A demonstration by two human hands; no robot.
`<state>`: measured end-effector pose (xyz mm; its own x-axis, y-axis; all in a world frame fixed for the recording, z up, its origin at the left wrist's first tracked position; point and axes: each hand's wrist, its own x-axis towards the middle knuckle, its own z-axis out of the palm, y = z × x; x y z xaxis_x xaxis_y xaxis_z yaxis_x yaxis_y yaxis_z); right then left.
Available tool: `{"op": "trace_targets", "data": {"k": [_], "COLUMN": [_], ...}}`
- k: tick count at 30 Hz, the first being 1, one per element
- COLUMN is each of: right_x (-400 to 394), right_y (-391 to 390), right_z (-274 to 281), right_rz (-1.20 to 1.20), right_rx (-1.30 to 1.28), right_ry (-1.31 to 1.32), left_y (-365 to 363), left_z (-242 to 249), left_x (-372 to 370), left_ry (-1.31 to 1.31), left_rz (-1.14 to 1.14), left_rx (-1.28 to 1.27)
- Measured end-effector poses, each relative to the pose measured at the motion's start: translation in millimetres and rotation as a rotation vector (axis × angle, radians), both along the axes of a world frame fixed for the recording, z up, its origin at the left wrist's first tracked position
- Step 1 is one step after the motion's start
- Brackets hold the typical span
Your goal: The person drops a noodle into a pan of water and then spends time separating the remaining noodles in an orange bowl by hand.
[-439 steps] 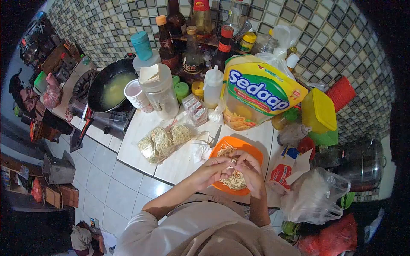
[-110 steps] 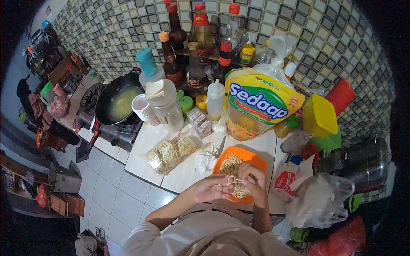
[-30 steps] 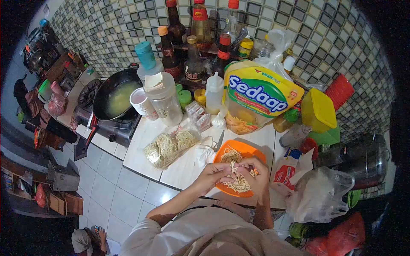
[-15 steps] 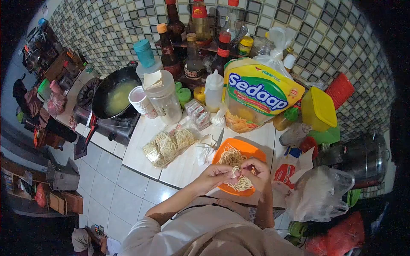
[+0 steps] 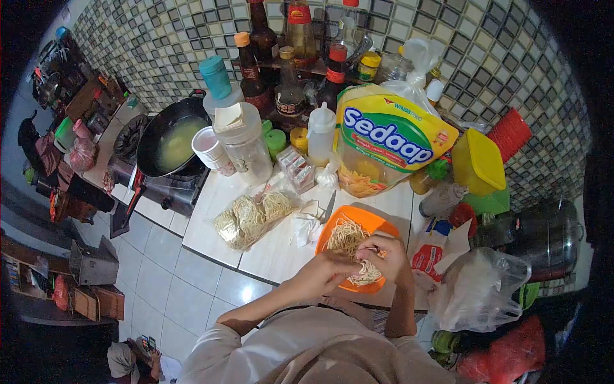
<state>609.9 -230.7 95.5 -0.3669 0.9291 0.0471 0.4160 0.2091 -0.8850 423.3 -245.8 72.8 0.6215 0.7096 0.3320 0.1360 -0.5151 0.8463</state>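
An orange plastic basin (image 5: 388, 226) on the counter holds dry yellow noodles (image 5: 347, 234). Over its near half, both hands are closed with fingertips meeting. My left hand (image 5: 329, 269) pinches noodles at the basin's left side, its grip partly hidden by the fingers. My right hand (image 5: 389, 257) has bent fingers pressed against the left fingertips, also on noodles; more strands lie just below. A clear bag of dry noodle cakes (image 5: 251, 219) lies to the left, beside a crumpled white wrapper (image 5: 307, 229) and a knife (image 5: 329, 206).
A black wok (image 5: 174, 142) with liquid sits on the stove at left. Behind the basin stand a Sedaap pouch (image 5: 390, 141), a white squeeze bottle (image 5: 321, 136) and several sauce bottles. A clear plastic bag (image 5: 480, 288) is at right. A person (image 5: 131, 361) is at lower left.
My hands have turned and drawn closer together over the basin. The left fingers now cover the pale noodles that showed between them before, and the right hand has shifted slightly right.
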Motion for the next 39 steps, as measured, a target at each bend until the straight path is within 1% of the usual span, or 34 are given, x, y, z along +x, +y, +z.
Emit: {"op": "trace_targets", "data": {"k": [1,3,4,6,8,10,12,14,16,19,22,24,27,31,34,36,37,39], "right_x": [-0.7,-3.4,-5.1,-9.2,-13.9,-18.6,-24.8,-28.8,-30.9,-31.4,-28.6,-28.1,-27.1,-26.6,-27.6,-26.9,-26.7,-26.7], "right_y": [0.2,-1.1,-1.7,-3.7,-6.3,-9.3,-12.2,-13.8,-14.7,-16.9,-17.9,-20.6,-21.8,-21.9,-22.7,-23.3,-23.6,-24.5], "right_z": [1.2,4.5,5.1,3.7,0.7,-2.9,-0.6,-0.7,-3.0,-2.8,-9.6,-5.9,-5.1,-6.3,-6.9,-6.9,-6.9,-9.5], "right_rz": [-0.018,-0.035,-0.054,-0.081,-0.106,-0.199,-0.229,-0.260,-0.256,-0.250,-0.235,-0.232,-0.221,-0.219,-0.236,-0.229,-0.221,-0.214], "right_rx": [0.014,0.022,0.031,0.054,0.077,0.086,0.107,0.128,0.268,0.320,0.375,0.347,0.324,0.319,0.292,0.299,0.307,0.334], "right_ry": [0.002,-0.018,-0.037,-0.044,-0.050,-0.060,-0.060,-0.061,-0.028,-0.019,-0.009,-0.003,-0.004,-0.006,0.019,0.004,-0.010,-0.020], "left_y": [0.7,2.1,2.0,1.6,2.2,3.3,4.3,3.1,3.2,3.9,2.9,2.6,3.2,3.3,2.6,3.1,3.5,4.2], "left_z": [-2.3,-7.5,-8.2,-9.3,-13.0,-16.5,-19.2,-22.2,-24.7,-25.2,-19.4,-17.0,-17.2,-14.7,-11.5,-16.4,-18.5,-21.2], "left_x": [1.7,4.5,4.9,5.3,5.2,4.7,3.8,4.7,4.6,3.1,3.7,5.5,2.4,3.5,3.3,2.2,1.5,0.5], "left_ry": [-0.001,0.024,0.023,0.069,0.071,0.075,0.032,0.026,0.020,0.010,-0.017,-0.112,-0.052,-0.083,-0.095,-0.159,-0.159,-0.111], "left_rz": [0.002,0.083,0.083,0.157,0.195,0.232,0.285,0.316,0.347,0.355,0.362,0.391,0.353,0.370,0.358,0.347,0.348,0.380], "left_rx": [0.001,0.086,0.085,0.112,0.125,0.138,0.211,0.206,0.200,0.194,0.123,0.074,0.008,0.020,-0.039,-0.154,-0.154,-0.270]}}
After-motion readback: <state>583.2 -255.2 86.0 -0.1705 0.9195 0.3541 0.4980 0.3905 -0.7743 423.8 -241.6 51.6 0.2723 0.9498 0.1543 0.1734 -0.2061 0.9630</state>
